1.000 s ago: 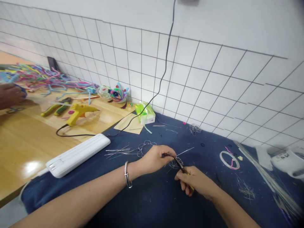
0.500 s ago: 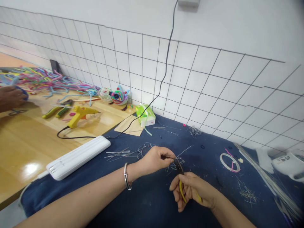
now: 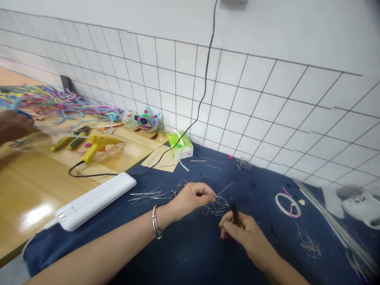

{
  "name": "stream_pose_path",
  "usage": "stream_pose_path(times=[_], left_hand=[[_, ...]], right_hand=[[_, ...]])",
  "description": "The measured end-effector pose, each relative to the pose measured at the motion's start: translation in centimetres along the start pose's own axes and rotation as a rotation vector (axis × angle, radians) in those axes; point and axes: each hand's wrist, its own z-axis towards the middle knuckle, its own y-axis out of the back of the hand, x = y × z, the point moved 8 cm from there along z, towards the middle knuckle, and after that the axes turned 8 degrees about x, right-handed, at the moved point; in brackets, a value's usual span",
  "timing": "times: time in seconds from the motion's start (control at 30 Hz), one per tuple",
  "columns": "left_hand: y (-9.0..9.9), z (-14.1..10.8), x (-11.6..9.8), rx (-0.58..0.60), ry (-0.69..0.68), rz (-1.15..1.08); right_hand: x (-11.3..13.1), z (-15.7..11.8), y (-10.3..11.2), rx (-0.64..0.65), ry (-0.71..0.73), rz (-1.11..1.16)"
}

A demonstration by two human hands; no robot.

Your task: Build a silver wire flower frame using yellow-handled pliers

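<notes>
My left hand (image 3: 194, 196), with a silver bracelet (image 3: 155, 222) at the wrist, pinches a thin wire (image 3: 226, 188) over the dark blue cloth. Just beyond its fingertips lie looped wires (image 3: 218, 206). To the right, my right hand (image 3: 242, 233) is wrapped round dark-jawed pliers (image 3: 235, 211); most of their handle is hidden in the palm. The jaws point up and stand apart from the wire. Straight wire pieces (image 3: 147, 194) and a curled wire lie left of my left hand.
A white power strip (image 3: 96, 200), yellow glue gun (image 3: 99, 147) and green tissue pack (image 3: 180, 145) are left and ahead. A white ring (image 3: 287, 205) and long wire bundle (image 3: 335, 221) lie right. At far left is another person's hand (image 3: 14, 126).
The pliers in my right hand have moved right, away from my left fingertips, and turned more upright; my right fingers have drawn in. My left hand still pinches the wire.
</notes>
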Motion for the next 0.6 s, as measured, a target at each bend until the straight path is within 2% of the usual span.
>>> stream_pose_path(times=[0.07, 0.17, 0.37, 0.5, 0.6], left_hand=[[-0.7, -0.1, 0.0, 0.072, 0.005, -0.086], [-1.6, -0.3, -0.1, 0.151, 0.017, -0.169], [-2.1, -0.5, -0.3, 0.211, -0.001, -0.165], [-3.3, -1.1, -0.6, 0.33, -0.01, -0.144], [-4.3, -1.5, -0.8, 0.427, -0.012, -0.129]], right_hand=[[0.9, -0.1, 3.0, -0.219, 0.019, -0.19], [0.6, 0.2, 5.0, -0.32, -0.022, -0.216], [0.4, 0.4, 5.9, -0.343, -0.02, -0.233], [0.6, 0.5, 4.5, -0.189, 0.008, -0.187], [0.5, 0.6, 3.4, -0.144, 0.063, -0.105]])
